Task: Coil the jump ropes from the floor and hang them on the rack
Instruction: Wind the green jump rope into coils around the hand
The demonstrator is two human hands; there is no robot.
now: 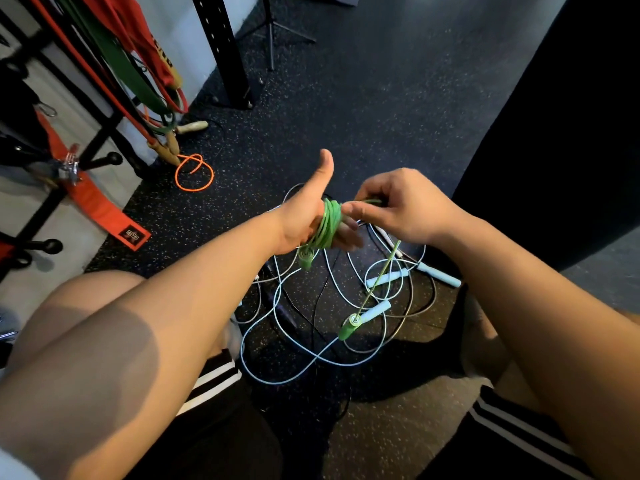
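Evidently, the green jump rope (pixel 327 223) is wound around the left hand (pixel 304 216), whose fingers (pixel 348 235) are held straight as a spool, while the loose strand is pinched taut by the right hand (pixel 398 206).

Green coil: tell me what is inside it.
The left hand fills the green coil; its fingers stick out beyond the wraps, thumb raised. The skin beneath the wraps is covered.

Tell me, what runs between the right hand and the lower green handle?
In the head view, a straight strand of green rope joins the right hand to the lower green handle.
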